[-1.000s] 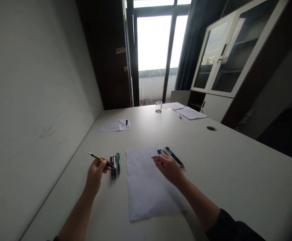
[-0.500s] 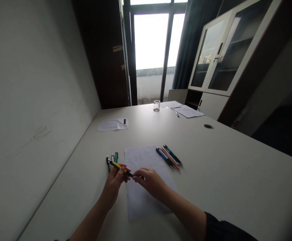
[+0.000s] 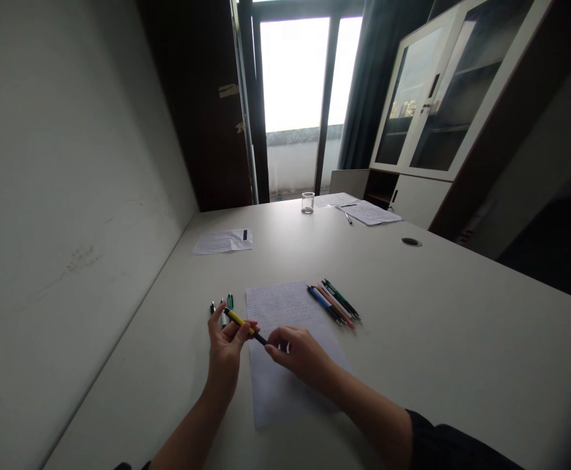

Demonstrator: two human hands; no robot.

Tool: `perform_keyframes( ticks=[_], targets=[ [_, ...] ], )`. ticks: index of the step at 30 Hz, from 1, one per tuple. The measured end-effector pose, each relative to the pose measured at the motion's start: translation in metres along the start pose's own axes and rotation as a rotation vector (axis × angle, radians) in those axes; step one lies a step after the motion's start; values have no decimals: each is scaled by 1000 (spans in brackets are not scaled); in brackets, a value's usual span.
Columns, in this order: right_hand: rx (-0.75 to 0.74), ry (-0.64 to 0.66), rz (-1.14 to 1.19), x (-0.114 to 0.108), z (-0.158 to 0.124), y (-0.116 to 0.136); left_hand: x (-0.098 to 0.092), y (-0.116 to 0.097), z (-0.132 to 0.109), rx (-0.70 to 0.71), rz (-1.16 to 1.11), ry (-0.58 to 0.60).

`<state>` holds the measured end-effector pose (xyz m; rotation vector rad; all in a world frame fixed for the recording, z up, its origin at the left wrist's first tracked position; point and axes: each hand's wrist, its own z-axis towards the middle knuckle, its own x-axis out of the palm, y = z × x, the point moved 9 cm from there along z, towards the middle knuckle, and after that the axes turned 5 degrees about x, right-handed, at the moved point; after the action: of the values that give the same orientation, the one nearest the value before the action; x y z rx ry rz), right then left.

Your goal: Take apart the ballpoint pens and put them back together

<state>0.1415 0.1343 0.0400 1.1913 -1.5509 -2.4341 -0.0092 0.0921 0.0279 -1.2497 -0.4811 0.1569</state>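
Above the lined sheet of paper, a yellow and black pen is held at a slant. My left hand grips its middle between thumb and fingers, and one finger reaches up near the pen's upper end. At the dark lower end, my right hand has thumb and fingertips closed in a pinch. Several pens lie left of the paper, partly hidden behind my left hand. Over the sheet's right edge lies a row of several pens in blue, pink, white, green and black.
Farther back on the white table are a loose sheet, a clear glass, and more papers with a pen. A round cable hole sits at the right. The wall borders the table's left side.
A finger of my left hand has lifted and stretched toward the pen's upper end. My right hand stays at the lower end. The view has shifted slightly.
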Motion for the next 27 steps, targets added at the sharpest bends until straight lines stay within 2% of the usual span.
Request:
perform_keyframes(
  ticks=[6, 11, 17, 22, 27],
  targets=[
    [8, 88, -29, 8, -1, -6, -9, -2, 1, 50, -20, -77],
    [20, 87, -25, 8, 1, -11, -6, 0, 2, 51, -43, -40],
    [45, 92, 9, 10, 3, -15, -3, -6, 0, 54, 5, -22],
    [47, 84, 31, 0, 3, -10, -2, -11, 1, 99, 27, 24],
    [8, 20, 3, -22, 5, -13, -4, -2, 5, 142, 271, 128]
  ],
)
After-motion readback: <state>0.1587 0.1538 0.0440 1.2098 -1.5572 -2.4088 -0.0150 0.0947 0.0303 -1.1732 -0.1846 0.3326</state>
